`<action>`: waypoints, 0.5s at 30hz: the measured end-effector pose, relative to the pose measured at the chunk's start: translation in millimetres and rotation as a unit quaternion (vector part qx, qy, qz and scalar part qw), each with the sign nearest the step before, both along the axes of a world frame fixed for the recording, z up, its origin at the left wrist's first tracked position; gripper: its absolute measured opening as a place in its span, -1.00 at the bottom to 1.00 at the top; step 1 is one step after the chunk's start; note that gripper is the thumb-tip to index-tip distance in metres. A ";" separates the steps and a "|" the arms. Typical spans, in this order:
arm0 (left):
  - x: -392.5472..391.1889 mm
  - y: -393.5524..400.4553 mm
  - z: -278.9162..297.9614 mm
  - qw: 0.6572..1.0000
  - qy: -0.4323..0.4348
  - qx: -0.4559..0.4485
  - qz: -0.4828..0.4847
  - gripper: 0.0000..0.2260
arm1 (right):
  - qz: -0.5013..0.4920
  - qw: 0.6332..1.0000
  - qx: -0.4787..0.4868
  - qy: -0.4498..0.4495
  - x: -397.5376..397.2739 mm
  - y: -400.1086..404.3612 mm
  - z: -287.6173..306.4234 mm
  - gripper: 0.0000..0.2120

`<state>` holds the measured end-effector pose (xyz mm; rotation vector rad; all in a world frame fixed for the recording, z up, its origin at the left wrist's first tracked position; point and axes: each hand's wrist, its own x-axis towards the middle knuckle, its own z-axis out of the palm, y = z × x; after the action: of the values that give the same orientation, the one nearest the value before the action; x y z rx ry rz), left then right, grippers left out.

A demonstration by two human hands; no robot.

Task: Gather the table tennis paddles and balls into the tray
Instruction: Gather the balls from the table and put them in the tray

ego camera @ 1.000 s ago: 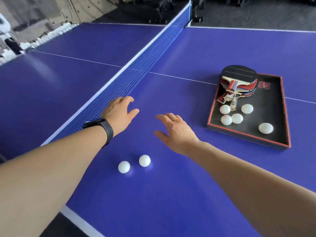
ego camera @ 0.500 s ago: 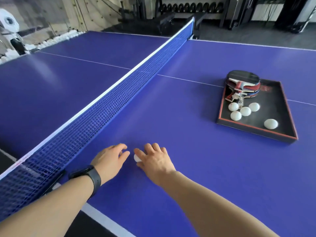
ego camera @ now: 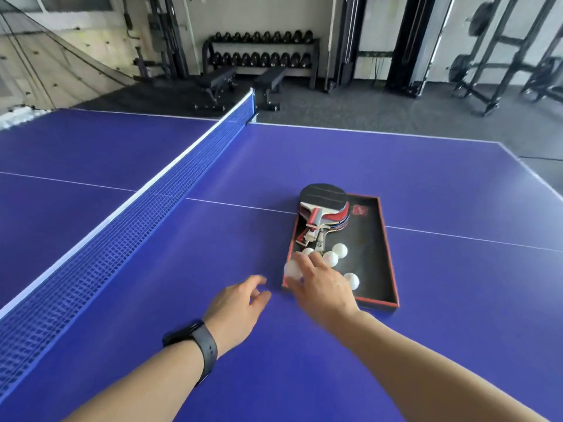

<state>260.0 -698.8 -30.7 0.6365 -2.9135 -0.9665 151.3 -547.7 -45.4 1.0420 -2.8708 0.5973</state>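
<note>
Black-floored, red-rimmed, the rectangular tray [ego camera: 386, 254] holds stacked rubber-faced paddles [ego camera: 324, 205] and smooth white balls [ego camera: 339, 250]; its red corner logo is unreadable. At the near-left rim, the right hand [ego camera: 323, 287] pinches a blurred ball [ego camera: 293, 268] in its fingertips, while the left hand [ego camera: 236, 309] hovers open, fingers loosely curled, over the matte blue table [ego camera: 457, 184].

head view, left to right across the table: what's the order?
Blue mesh net → left hand with black wristband → right hand holding a white ball → black red-edged tray with stacked paddles.
</note>
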 end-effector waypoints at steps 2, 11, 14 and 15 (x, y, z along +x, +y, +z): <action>-41.4 16.7 -2.3 1.000 0.016 0.000 0.007 -0.71 | -0.063 0.998 0.014 0.003 -54.1 31.8 5.4 -0.70; -164.9 17.7 -63.7 0.990 -0.060 -0.062 0.111 -0.55 | -0.171 0.976 0.129 -0.037 -226.1 81.4 -46.3 -0.76; -185.6 10.3 -78.8 0.984 -0.098 -0.059 0.133 -0.53 | -0.181 0.977 0.101 -0.042 -258.2 67.8 -62.8 -0.79; -190.9 9.1 -83.0 0.984 -0.103 -0.059 0.131 -0.55 | -0.185 0.978 0.092 -0.042 -266.3 62.1 -67.4 -0.79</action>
<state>69.1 -689.7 -113.7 1.1380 -2.9225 -0.7339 -115.0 -485.6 -112.8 0.4773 -3.1243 0.3632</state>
